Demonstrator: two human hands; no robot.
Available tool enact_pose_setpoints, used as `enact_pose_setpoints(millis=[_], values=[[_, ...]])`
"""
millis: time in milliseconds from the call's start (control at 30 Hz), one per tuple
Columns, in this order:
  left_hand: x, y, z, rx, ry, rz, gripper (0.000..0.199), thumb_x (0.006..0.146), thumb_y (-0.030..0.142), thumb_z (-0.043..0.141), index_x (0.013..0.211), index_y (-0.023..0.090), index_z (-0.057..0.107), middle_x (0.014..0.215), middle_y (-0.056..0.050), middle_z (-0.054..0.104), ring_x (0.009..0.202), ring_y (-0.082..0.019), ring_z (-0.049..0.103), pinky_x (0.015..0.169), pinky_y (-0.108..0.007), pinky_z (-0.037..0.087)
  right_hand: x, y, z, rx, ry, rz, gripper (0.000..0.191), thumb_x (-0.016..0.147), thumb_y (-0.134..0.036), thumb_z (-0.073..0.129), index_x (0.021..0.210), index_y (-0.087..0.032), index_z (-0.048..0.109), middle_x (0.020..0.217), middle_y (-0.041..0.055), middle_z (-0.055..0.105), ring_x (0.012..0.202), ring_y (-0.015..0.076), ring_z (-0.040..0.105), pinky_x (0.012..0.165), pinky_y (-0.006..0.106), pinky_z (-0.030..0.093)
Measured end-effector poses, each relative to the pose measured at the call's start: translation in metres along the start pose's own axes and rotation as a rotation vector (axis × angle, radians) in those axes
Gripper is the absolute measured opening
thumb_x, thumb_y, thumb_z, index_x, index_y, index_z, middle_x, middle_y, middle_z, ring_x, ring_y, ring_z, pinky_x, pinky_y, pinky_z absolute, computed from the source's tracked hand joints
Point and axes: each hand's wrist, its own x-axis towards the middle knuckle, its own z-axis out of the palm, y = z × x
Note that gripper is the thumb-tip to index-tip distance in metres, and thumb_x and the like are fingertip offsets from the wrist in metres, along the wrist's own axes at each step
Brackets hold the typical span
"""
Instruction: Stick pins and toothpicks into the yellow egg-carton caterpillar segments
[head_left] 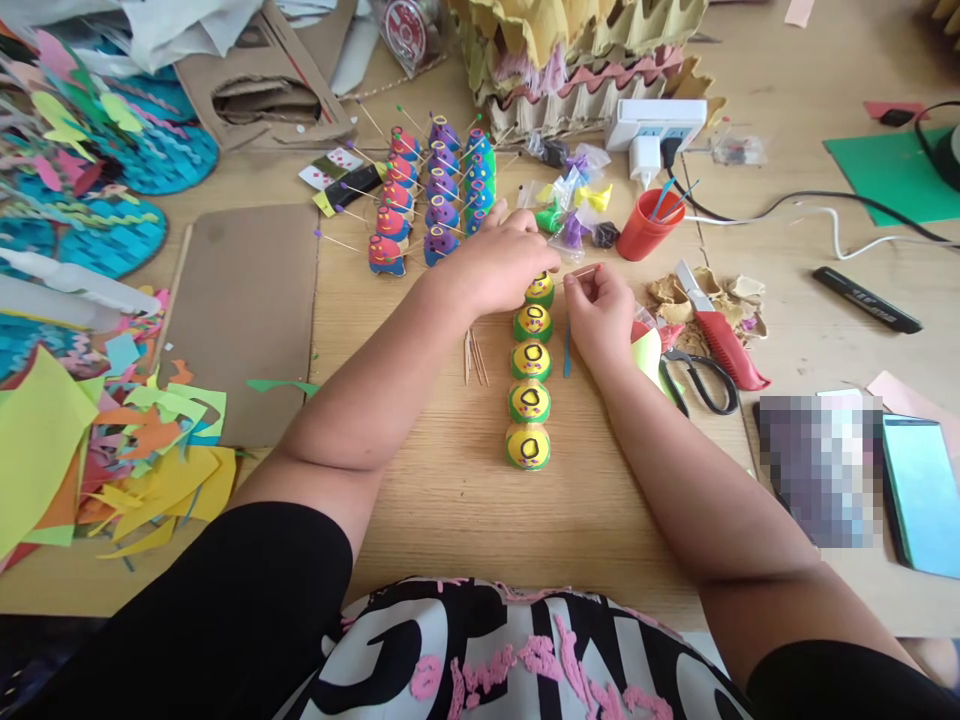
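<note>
A strip of yellow and green egg-carton cups (529, 403) with drawn faces and dark rings on top runs away from me along the table. My left hand (510, 262) curls over its far end, fingers closed around the last cup, partly hiding it. Just to the right, my right hand (602, 315) pinches a thin toothpick (583, 273) with a small red-orange tip, pointing toward that far cup. Several bare toothpicks (474, 360) lie left of the strip. Right of it, a thin blue stick (567, 348) lies near my right hand.
Red, purple and blue-green painted cup strips (442, 190) bristle with toothpicks at the back. Bagged clay (574, 200), a red cup (651, 225), a red-handled cutter (724, 340) and scissors (701, 382) lie rightward. Paper scraps (150, 440) and brown cardboard (247, 320) cover the left.
</note>
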Motion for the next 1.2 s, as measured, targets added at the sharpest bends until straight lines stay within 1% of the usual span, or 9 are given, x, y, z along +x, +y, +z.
enact_pose_setpoints(millis=[100, 367, 467, 633, 833, 900, 1033, 1100, 1200], values=[[0.0, -0.002, 0.001, -0.005, 0.024, -0.013, 0.008, 0.078, 0.028, 0.076, 0.085, 0.026, 0.074, 0.097, -0.007, 0.068, 0.117, -0.031, 0.059, 0.121, -0.062, 0.037, 0.0, 0.001, 0.0, 0.033, 0.009, -0.005, 0.02, 0.087, -0.016, 0.069, 0.071, -0.021, 0.059, 0.061, -0.0068, 0.048, 0.061, 0.0111, 0.04, 0.062, 0.03, 0.032], [0.0, 0.003, 0.001, -0.16, -0.008, -0.079, 0.011, 0.077, 0.023, 0.074, 0.086, 0.026, 0.073, 0.085, -0.005, 0.062, 0.118, -0.033, 0.059, 0.12, -0.059, 0.038, 0.0, 0.005, 0.0, 0.071, 0.012, -0.004, 0.022, 0.085, -0.018, 0.074, 0.069, -0.021, 0.06, 0.061, -0.0066, 0.049, 0.06, 0.0103, 0.039, 0.062, 0.029, 0.033], [0.0, 0.004, 0.0, -0.119, -0.021, -0.059, 0.005, 0.077, 0.023, 0.075, 0.079, 0.026, 0.072, 0.078, -0.005, 0.06, 0.118, -0.033, 0.058, 0.121, -0.059, 0.038, 0.0, 0.005, 0.0, 0.063, 0.013, -0.002, 0.02, 0.087, -0.017, 0.071, 0.07, -0.021, 0.06, 0.061, -0.0065, 0.048, 0.06, 0.0102, 0.039, 0.062, 0.029, 0.033], [-0.001, 0.005, -0.001, 0.032, -0.085, 0.018, 0.016, 0.076, 0.024, 0.076, 0.064, 0.023, 0.066, 0.074, -0.005, 0.058, 0.119, -0.032, 0.059, 0.124, -0.058, 0.035, -0.001, 0.003, 0.0, 0.041, 0.011, -0.001, 0.021, 0.088, -0.016, 0.07, 0.07, -0.02, 0.06, 0.061, -0.0065, 0.047, 0.059, 0.0097, 0.039, 0.062, 0.029, 0.033], [0.001, 0.003, 0.0, -0.121, -0.004, -0.075, 0.005, 0.078, 0.022, 0.073, 0.073, 0.024, 0.072, 0.075, -0.005, 0.059, 0.114, -0.032, 0.061, 0.119, -0.058, 0.04, -0.001, 0.003, -0.001, 0.029, -0.003, -0.017, 0.021, 0.087, -0.019, 0.07, 0.069, -0.021, 0.059, 0.059, -0.0069, 0.046, 0.06, 0.0105, 0.037, 0.061, 0.029, 0.033], [0.002, 0.005, -0.001, -0.114, -0.012, -0.073, 0.005, 0.077, 0.021, 0.073, 0.073, 0.024, 0.073, 0.075, -0.005, 0.059, 0.115, -0.032, 0.06, 0.119, -0.057, 0.04, -0.001, 0.003, -0.001, 0.012, -0.009, -0.017, 0.021, 0.087, -0.019, 0.069, 0.069, -0.022, 0.058, 0.059, -0.0067, 0.046, 0.06, 0.0108, 0.037, 0.062, 0.029, 0.033], [-0.001, 0.013, -0.007, 0.074, -0.124, 0.021, 0.008, 0.074, 0.021, 0.074, 0.067, 0.024, 0.072, 0.072, -0.005, 0.06, 0.12, -0.033, 0.059, 0.121, -0.056, 0.037, -0.001, 0.001, -0.001, -0.036, -0.021, -0.001, 0.024, 0.088, -0.019, 0.069, 0.068, -0.021, 0.056, 0.059, -0.0065, 0.044, 0.059, 0.0106, 0.037, 0.063, 0.03, 0.034], [-0.004, 0.021, -0.011, 0.208, -0.183, 0.062, 0.007, 0.077, 0.024, 0.071, 0.072, 0.024, 0.076, 0.078, -0.005, 0.065, 0.124, -0.032, 0.057, 0.121, -0.053, 0.036, -0.001, -0.001, -0.001, -0.056, -0.029, 0.005, 0.026, 0.089, -0.018, 0.069, 0.068, -0.021, 0.054, 0.059, -0.0066, 0.043, 0.059, 0.0104, 0.037, 0.062, 0.03, 0.034], [-0.008, 0.033, -0.017, 0.412, -0.249, 0.092, 0.015, 0.083, 0.026, 0.065, 0.083, 0.026, 0.079, 0.092, -0.007, 0.073, 0.129, -0.031, 0.055, 0.121, -0.049, 0.036, -0.001, -0.003, 0.0, -0.093, -0.035, 0.015, 0.026, 0.088, -0.015, 0.068, 0.068, -0.021, 0.053, 0.059, -0.0068, 0.043, 0.059, 0.0104, 0.037, 0.062, 0.03, 0.034]])
